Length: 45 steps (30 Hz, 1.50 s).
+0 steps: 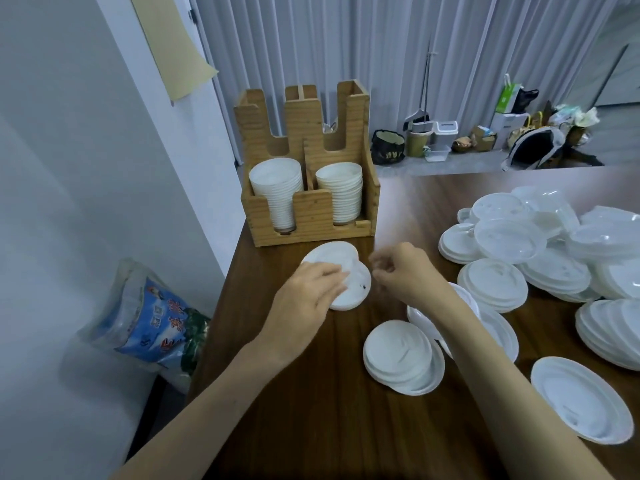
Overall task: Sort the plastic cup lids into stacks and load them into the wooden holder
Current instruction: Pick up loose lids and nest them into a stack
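Directly in front of the wooden holder (304, 216), on the brown table (329, 410), lies a short stack of white lids (349, 271), with its lids visibly offset and one sitting nearer the holder than the other. Risk noted: the stack is not squared, so a lift in this condition would likely shed a lid or catch it on the holder's front lip. The cause would be the offset combined with a one-sided grip. Second risk: both front compartments already carry tall lid columns, the left column (277, 188) and the right column (341, 192), and an uneven addition could snag at the slot. The left hand (304, 292) rests on the part of the stack farthest from the holder, fingers extended and laid over the lids, not curled round them. The right hand (401, 268) sits just beside the stack, fingers loosely bent. Blur prevents saying whether it pinches anything. Farther from the holder, another low stack (398, 351) and a loose heap of lids (540, 244) await sorting.
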Tool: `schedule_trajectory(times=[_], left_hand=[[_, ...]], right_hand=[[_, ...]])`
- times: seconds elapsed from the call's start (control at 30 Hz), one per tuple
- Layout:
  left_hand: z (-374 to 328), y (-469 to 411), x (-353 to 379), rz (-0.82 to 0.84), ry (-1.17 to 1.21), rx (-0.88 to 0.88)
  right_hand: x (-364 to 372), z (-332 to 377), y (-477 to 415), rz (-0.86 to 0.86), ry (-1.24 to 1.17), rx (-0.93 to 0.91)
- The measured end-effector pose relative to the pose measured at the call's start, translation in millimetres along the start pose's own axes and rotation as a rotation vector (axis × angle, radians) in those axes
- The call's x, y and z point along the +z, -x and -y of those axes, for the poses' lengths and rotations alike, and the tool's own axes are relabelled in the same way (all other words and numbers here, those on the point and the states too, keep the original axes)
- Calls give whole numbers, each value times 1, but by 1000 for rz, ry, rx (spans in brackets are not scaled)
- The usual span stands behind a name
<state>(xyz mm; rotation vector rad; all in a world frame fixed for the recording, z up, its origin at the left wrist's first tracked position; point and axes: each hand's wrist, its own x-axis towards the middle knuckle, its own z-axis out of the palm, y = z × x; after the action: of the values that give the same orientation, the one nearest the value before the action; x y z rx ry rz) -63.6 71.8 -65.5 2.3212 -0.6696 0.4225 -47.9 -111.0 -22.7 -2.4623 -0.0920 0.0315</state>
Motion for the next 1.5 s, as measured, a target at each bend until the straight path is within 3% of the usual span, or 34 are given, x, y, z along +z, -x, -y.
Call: schedule_trajectory(times=[0.1,0.3,0.7,1.5], left_hand=[[3,0,8,21,-160,144],[9,-2,11,69,-212,202],[13,1,13,132,-191,197],[8,0,15,164,-373,249]], right_hand=[[1,3,-3,57,24,40],[4,0,-8,104,7,150],[10,-6,-1,57,-215,181],[21,-6,-2,45,-176,112]])
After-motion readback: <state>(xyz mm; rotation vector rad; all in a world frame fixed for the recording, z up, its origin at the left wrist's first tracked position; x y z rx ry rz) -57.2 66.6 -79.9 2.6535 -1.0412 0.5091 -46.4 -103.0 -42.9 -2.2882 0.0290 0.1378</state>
